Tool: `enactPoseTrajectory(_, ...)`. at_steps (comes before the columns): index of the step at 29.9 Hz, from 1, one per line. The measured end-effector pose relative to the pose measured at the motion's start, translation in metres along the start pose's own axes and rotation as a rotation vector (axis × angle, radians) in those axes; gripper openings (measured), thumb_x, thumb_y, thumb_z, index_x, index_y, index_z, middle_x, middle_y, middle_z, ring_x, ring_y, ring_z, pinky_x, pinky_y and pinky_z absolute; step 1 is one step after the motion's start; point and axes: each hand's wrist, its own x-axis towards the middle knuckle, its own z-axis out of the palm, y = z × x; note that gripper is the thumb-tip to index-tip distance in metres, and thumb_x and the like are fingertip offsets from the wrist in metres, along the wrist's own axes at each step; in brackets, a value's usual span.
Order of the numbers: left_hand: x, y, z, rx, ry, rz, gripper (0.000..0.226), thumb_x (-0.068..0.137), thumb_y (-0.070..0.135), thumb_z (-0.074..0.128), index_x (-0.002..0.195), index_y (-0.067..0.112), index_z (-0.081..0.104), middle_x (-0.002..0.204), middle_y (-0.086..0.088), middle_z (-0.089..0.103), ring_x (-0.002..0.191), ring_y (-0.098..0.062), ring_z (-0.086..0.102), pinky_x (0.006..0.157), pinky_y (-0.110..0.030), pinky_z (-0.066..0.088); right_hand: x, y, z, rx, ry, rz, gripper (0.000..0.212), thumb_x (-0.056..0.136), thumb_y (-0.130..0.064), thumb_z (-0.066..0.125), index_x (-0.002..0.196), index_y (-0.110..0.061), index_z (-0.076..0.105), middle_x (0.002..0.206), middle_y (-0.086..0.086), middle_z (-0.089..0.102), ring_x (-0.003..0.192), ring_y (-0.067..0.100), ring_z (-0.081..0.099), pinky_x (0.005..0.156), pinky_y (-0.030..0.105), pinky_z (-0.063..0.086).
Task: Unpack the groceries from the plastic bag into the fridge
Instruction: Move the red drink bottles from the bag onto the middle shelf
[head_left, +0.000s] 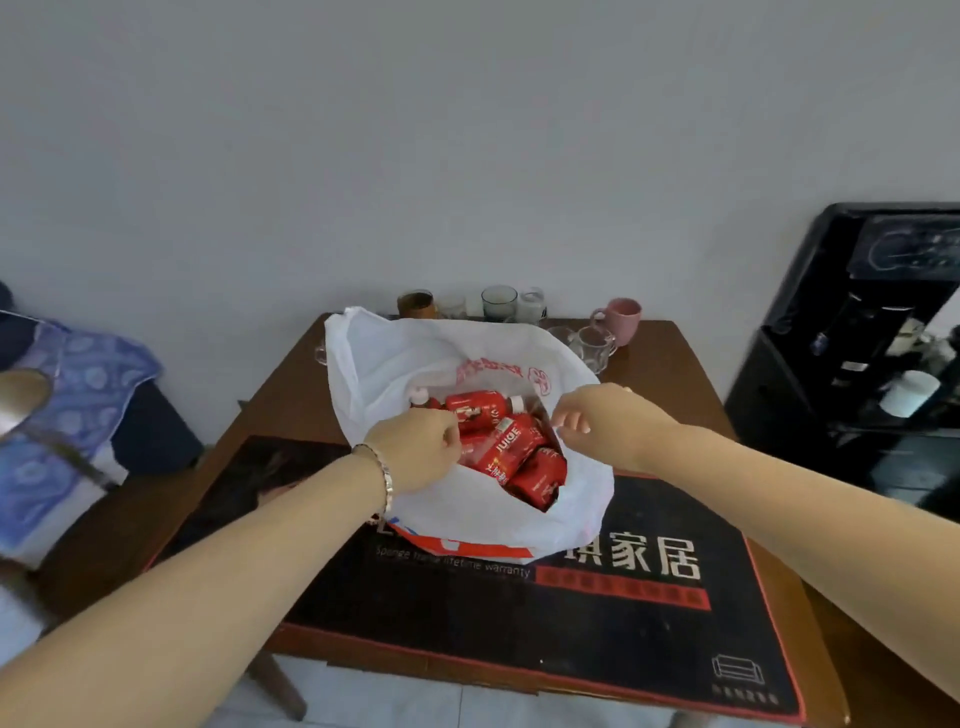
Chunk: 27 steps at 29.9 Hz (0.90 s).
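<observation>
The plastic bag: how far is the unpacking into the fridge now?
Done: nothing visibly; no fridge is in view. In hand: the left hand and right hand hold the rim of the white plastic bag open on the table. Left: all the red juice bottles still lie inside, so every one remains to be carried over.

Bare grey wall (467, 130), wooden table (670, 364)

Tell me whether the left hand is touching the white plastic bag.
Touching. The head view shows the left hand closed on the white plastic bag's near rim, holding its mouth open.
</observation>
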Motion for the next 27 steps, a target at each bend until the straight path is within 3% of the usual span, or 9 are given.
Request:
enactPoseTrajectory(5, 0.052, -0.044, 0.02, -0.023, -0.087, 0.03, 0.017, 0.093, 0.029, 0.047, 0.099, 0.021, 0.06, 0.085, 0.009, 0.06, 0.081, -0.014, 0.057, 0.073, -0.027, 0.046, 0.091, 0.002, 0.052, -0.162, -0.069, -0.096, 0.035, 0.09, -0.019, 0.051, 0.124, -0.021, 0.056, 0.127, 0.001, 0.053, 0.116, 0.021, 0.051, 0.099, 0.034, 0.045)
enactPoseTrajectory(9, 0.091, -0.07, 0.038, 0.006, -0.165, 0.152, 0.019, 0.093, 0.033, 0.048, 0.099, 0.018, 0.058, 0.074, 0.013, 0.044, 0.073, -0.011, 0.05, 0.06, -0.021, 0.037, 0.148, 0.005, 0.101, -0.456, -0.201, -0.209, 0.055, 0.086, -0.013, 0.059, 0.138, -0.021, 0.042, 0.148, 0.002, 0.033, 0.138, 0.025, 0.028, 0.114, 0.042, 0.025)
enactPoseTrajectory(11, 0.106, -0.082, 0.044, 0.014, -0.187, 0.2, 0.023, 0.093, 0.034, 0.047, 0.104, 0.018, 0.058, 0.087, 0.01, 0.048, 0.08, -0.014, 0.054, 0.066, -0.023, 0.04, 0.169, 0.005, 0.12, -0.578, -0.327, -0.255, 0.07, 0.082, -0.016, 0.066, 0.143, -0.023, 0.032, 0.153, 0.002, 0.026, 0.142, 0.025, 0.019, 0.117, 0.043, 0.016)
enactPoseTrajectory(14, 0.127, -0.096, 0.051, 0.095, -0.198, 0.229, 0.03, 0.092, 0.037, 0.045, 0.113, 0.019, 0.056, 0.111, 0.002, 0.053, 0.096, -0.019, 0.058, 0.077, -0.029, 0.046, 0.192, 0.006, 0.142, -0.672, -0.41, -0.258, 0.071, 0.084, -0.019, 0.065, 0.144, -0.023, 0.029, 0.15, 0.004, 0.031, 0.14, 0.026, 0.025, 0.117, 0.043, 0.013)
enactPoseTrajectory(16, 0.144, -0.104, 0.057, 0.149, -0.188, 0.2, 0.033, 0.091, 0.041, 0.045, 0.113, 0.019, 0.053, 0.111, -0.001, 0.057, 0.097, -0.022, 0.059, 0.081, -0.031, 0.049, 0.199, 0.008, 0.149, -0.667, -0.368, -0.266, 0.064, 0.085, -0.019, 0.063, 0.142, -0.021, 0.033, 0.145, 0.004, 0.038, 0.135, 0.027, 0.033, 0.114, 0.042, 0.018)
enactPoseTrajectory(20, 0.167, -0.105, 0.075, 0.158, -0.258, 0.072, 0.036, 0.088, 0.046, 0.047, 0.109, 0.017, 0.051, 0.104, -0.004, 0.062, 0.091, -0.023, 0.062, 0.071, -0.03, 0.047, 0.192, 0.022, 0.149, -0.507, -0.301, -0.142, 0.08, 0.073, -0.031, 0.073, 0.141, -0.019, 0.034, 0.141, 0.003, 0.041, 0.127, 0.025, 0.038, 0.108, 0.038, 0.028)
enactPoseTrajectory(23, 0.174, -0.101, 0.096, 0.243, -0.336, 0.0, 0.064, 0.085, 0.057, 0.049, 0.128, 0.011, 0.037, 0.109, -0.008, 0.059, 0.094, -0.023, 0.061, 0.069, -0.029, 0.044, 0.172, 0.029, 0.142, -0.211, -0.184, 0.059, 0.086, 0.065, -0.045, 0.074, 0.138, -0.023, 0.035, 0.135, -0.003, 0.045, 0.122, 0.02, 0.044, 0.104, 0.032, 0.037)
enactPoseTrajectory(25, 0.173, -0.1, 0.108, 0.267, -0.396, -0.08, 0.084, 0.082, 0.059, 0.052, 0.14, 0.007, 0.022, 0.119, -0.015, 0.053, 0.103, -0.025, 0.058, 0.079, -0.03, 0.047, 0.155, 0.029, 0.133, 0.031, -0.085, 0.187, 0.087, 0.062, -0.046, 0.076, 0.136, -0.027, 0.034, 0.129, -0.006, 0.045, 0.113, 0.016, 0.049, 0.095, 0.027, 0.042)
enactPoseTrajectory(27, 0.171, -0.102, 0.115, 0.216, -0.4, -0.153, 0.087, 0.079, 0.054, 0.058, 0.142, 0.008, 0.018, 0.125, -0.02, 0.047, 0.108, -0.028, 0.055, 0.09, -0.033, 0.047, 0.141, 0.03, 0.127, 0.273, -0.028, 0.264, 0.091, 0.06, -0.037, 0.08, 0.136, -0.033, 0.03, 0.12, -0.007, 0.042, 0.101, 0.011, 0.048, 0.087, 0.02, 0.04)
